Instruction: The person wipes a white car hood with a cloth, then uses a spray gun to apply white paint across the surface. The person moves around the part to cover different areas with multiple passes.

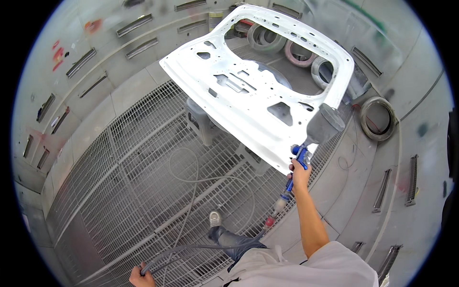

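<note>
My right hand (300,175) is closed round the grip of a blue spray gun (300,154). A cloudy, see-through paint cup (325,125) sits on top of the gun, over the near right corner of a white car tailgate panel (253,105). From the gun's base, a fitting with a red ring (269,221) leads into a grey air hose (201,247). That hose runs across my leg to the lower left, where my left hand (142,276) is wrapped round it. Whether the gun's trigger is pressed I cannot tell.
Grey plastic stools (200,122) stand under the panel on a metal floor grating (143,182). A thin hose (224,178) loops over the grating. Several rings, like tyres (377,118), rest along the far and right walls. A can (215,20) stands at the back.
</note>
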### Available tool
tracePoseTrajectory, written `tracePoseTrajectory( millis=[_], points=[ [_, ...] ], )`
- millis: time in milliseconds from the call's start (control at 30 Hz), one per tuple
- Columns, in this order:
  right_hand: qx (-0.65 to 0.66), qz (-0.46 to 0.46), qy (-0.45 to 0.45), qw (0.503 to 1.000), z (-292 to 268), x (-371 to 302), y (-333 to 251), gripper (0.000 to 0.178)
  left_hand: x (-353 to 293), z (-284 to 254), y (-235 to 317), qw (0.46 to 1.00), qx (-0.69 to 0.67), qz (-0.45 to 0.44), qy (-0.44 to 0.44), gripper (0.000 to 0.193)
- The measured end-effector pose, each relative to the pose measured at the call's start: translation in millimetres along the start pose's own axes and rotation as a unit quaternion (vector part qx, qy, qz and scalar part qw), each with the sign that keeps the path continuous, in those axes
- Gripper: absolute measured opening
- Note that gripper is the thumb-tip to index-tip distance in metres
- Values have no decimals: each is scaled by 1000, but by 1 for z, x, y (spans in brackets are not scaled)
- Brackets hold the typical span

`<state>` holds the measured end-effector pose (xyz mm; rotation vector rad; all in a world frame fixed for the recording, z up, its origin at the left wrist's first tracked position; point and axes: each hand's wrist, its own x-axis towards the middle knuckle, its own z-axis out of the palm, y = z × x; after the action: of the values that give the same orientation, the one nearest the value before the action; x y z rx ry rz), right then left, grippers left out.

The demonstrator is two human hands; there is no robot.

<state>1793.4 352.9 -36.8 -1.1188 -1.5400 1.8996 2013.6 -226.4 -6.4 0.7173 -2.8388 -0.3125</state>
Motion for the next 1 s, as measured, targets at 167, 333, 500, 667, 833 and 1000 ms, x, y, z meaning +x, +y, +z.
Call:
tracePoseTrajectory(
  millis=[167, 333, 500, 667, 833, 1000],
  points=[
    [23, -1, -56, 998, 156, 1, -8, 8, 91, 1, -43, 992, -33, 90, 84, 6],
    [11, -14, -104, 994, 297, 22, -11, 19, 176, -5, -56, 998, -42, 18, 45, 11],
    [36, -31, -121, 992, 430, 39, -9, 30, 271, 36, -97, 995, -64, 48, 59, 7],
    [36, -21, -108, 993, 562, 53, 3, 30, 396, 96, -123, 995, -96, -5, -22, 6],
    [55, -55, -118, 990, 715, 68, 19, 31, 563, 132, -112, 990, -103, 93, -15, 12],
    [97, -35, -156, 982, 861, 76, 27, 19, 700, 120, -107, 988, -94, 99, -77, 10]
  ],
)
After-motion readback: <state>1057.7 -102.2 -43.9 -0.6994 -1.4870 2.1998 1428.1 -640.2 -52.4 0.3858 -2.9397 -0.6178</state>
